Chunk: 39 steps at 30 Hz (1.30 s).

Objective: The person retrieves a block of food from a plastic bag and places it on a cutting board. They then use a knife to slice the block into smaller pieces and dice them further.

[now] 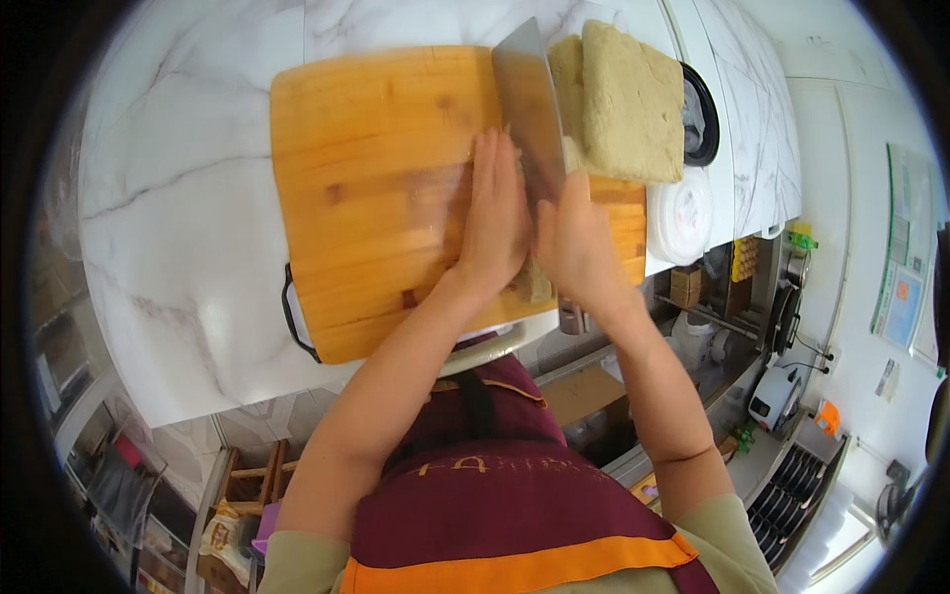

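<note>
My right hand (pixel 582 237) is closed around the handle end of a broad cleaver (pixel 531 104), whose blade stands on edge near the right side of a wooden cutting board (pixel 371 193). My left hand (pixel 493 204) lies flat along the blade's left side, fingers straight and close together. Pale bits of a beige, dough-like or tofu-like food (pixel 538 286) show beside that palm and by its fingertips; the hand hides the rest. Right of the blade, a large thick block of similar beige food (pixel 631 104) leans over the board's far right corner. Both hands are slightly blurred.
A black oval dish (pixel 701 115) and a stack of round, clear plastic lids or containers (pixel 679 215) stand right of the board. A black handle (pixel 293 315) juts out at the board's lower left. White marble-patterned counter (pixel 178 223) surrounds it. Shelves with a cardboard box (pixel 582 393) lie below.
</note>
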Motion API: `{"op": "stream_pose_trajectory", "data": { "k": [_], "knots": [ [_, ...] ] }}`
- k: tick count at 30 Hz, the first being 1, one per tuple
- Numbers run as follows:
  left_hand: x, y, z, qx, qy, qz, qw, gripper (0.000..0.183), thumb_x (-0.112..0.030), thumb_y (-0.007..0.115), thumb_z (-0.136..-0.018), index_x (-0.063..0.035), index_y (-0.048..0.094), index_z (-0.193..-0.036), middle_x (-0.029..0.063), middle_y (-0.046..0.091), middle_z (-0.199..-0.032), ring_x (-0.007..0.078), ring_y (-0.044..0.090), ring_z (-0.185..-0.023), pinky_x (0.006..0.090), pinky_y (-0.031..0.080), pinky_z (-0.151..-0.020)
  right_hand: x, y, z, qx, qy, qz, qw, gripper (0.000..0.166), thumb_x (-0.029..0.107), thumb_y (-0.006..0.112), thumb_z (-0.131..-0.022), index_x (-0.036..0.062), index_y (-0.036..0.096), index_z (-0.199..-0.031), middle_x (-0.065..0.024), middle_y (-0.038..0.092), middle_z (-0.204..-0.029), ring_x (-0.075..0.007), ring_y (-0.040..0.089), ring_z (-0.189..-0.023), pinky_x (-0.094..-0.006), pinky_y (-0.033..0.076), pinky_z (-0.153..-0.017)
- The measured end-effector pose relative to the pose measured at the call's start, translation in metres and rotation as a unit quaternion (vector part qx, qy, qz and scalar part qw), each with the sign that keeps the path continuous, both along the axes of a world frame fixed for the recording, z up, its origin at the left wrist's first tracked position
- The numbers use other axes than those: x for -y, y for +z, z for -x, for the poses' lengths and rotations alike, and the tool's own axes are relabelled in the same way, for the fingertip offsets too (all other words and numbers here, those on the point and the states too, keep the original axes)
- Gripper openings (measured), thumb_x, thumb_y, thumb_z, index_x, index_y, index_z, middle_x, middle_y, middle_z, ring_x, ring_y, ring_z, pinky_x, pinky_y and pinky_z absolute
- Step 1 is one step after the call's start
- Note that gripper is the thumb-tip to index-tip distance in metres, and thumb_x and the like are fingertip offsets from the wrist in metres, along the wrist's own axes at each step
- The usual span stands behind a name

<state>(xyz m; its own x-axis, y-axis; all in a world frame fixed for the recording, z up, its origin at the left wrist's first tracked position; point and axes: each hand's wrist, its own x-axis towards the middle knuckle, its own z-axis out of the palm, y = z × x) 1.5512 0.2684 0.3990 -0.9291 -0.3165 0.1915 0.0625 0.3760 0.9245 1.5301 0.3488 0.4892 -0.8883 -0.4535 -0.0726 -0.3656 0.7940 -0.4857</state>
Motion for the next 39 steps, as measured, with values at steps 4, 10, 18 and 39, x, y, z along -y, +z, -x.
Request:
{"op": "stream_pose_trajectory", "data": {
  "k": [4, 10, 18, 39],
  "knots": [
    [0.002, -0.012, 0.003, -0.028, 0.035, 0.007, 0.999, 0.045, -0.001, 0.039, -0.091, 0.0096, 0.027, -0.133, 0.0264, 0.027, -0.140, 0.0380, 0.023, -0.132, 0.0394, 0.024, -0.107, -0.027, 0.041, -0.031, 0.118, -0.019, -0.045, 0.992, 0.018, 0.005, 0.050, -0.084, -0.0037, 0.035, -0.087, -0.0278, 0.052, -0.059, -0.0479, 0.052, -0.059, -0.0496, 0.040, -0.050],
    [0.003, 0.000, -0.001, -0.029, 0.006, -0.045, 0.999, 0.047, -0.008, 0.037, -0.094, 0.0089, 0.023, -0.135, 0.0257, 0.023, -0.142, 0.0362, 0.019, -0.134, 0.0385, 0.020, -0.109, -0.060, 0.058, -0.096, 0.157, -0.044, -0.050, 0.985, 0.022, 0.002, 0.052, -0.083, -0.0067, 0.034, -0.090, -0.0290, 0.050, -0.056, -0.0489, 0.051, -0.055, -0.0527, 0.039, -0.048],
    [-0.022, -0.006, -0.031, -0.049, -0.010, -0.062, 0.997, 0.052, -0.005, 0.032, -0.093, 0.0069, 0.010, -0.139, 0.0243, 0.008, -0.147, 0.0351, 0.007, -0.137, 0.0391, 0.011, -0.111, -0.061, 0.029, -0.101, 0.112, -0.040, -0.022, 0.993, 0.020, 0.003, 0.051, -0.084, -0.0066, 0.033, -0.087, -0.0258, 0.050, -0.053, -0.0462, 0.051, -0.052, -0.0487, 0.039, -0.047],
    [-0.018, 0.008, -0.038, -0.016, 0.045, -0.190, 0.981, 0.053, -0.002, 0.029, -0.093, 0.0030, 0.009, -0.141, 0.0198, 0.019, -0.146, 0.0284, 0.022, -0.135, 0.0321, 0.020, -0.108, -0.035, -0.004, -0.092, 0.024, -0.003, -0.030, 0.999, 0.025, -0.010, 0.044, -0.071, -0.0140, 0.034, -0.093, -0.0281, 0.051, -0.053, -0.0466, 0.055, -0.053, -0.0525, 0.044, -0.048]
  ]
}}
